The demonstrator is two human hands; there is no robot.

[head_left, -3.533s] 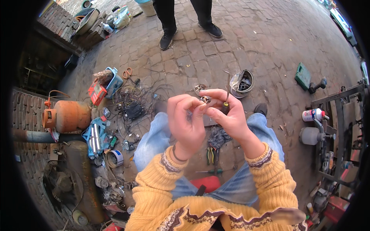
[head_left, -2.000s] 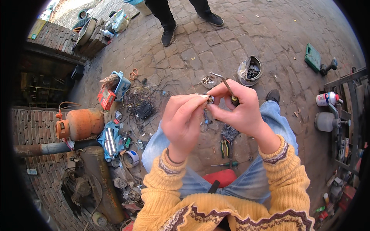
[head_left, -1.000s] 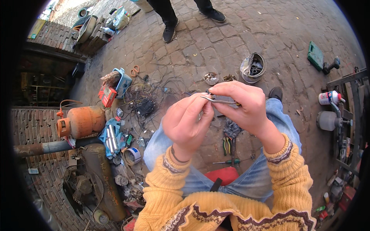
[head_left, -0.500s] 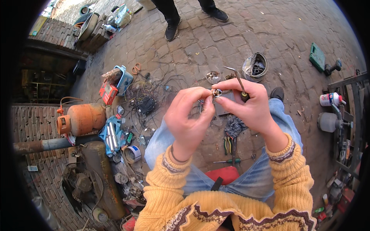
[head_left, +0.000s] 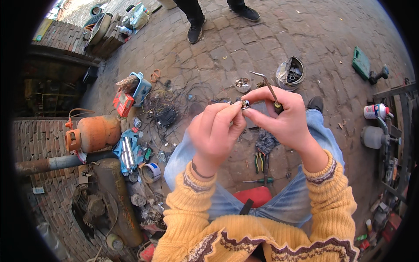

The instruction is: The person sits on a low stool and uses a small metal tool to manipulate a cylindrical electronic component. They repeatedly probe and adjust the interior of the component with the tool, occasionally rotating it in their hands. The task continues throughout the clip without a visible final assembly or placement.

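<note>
A small shiny metal part (head_left: 245, 105), too small to make out exactly, sits where my two hands meet. The thumb and fingers of my left hand (head_left: 212, 133) are pinched together at its left side. My right hand (head_left: 286, 115) grips its right side between thumb and forefinger. That same hand also keeps hold of a bent-tip pick (head_left: 271, 88), whose shaft rises past the forefinger with its curved tip pointing left. Just beyond my fingers is a clear bowl of small metal pieces (head_left: 242, 85). Pliers (head_left: 259, 162) and a screwdriver (head_left: 258, 180) lie on the bricks between my legs.
Tangled wires (head_left: 168, 102) spread at the left, near a blue container (head_left: 142, 89) and an orange gas cylinder (head_left: 99, 133). A round tub of dark parts (head_left: 291, 74) stands beyond my right hand. Another person's shoes (head_left: 196, 32) are at the top. A metal rack (head_left: 399, 126) stands at the right.
My left hand has turned slightly, its fingers bunching closer together at the small metal part. My right hand still holds the part and the pick, nearly unmoved.
</note>
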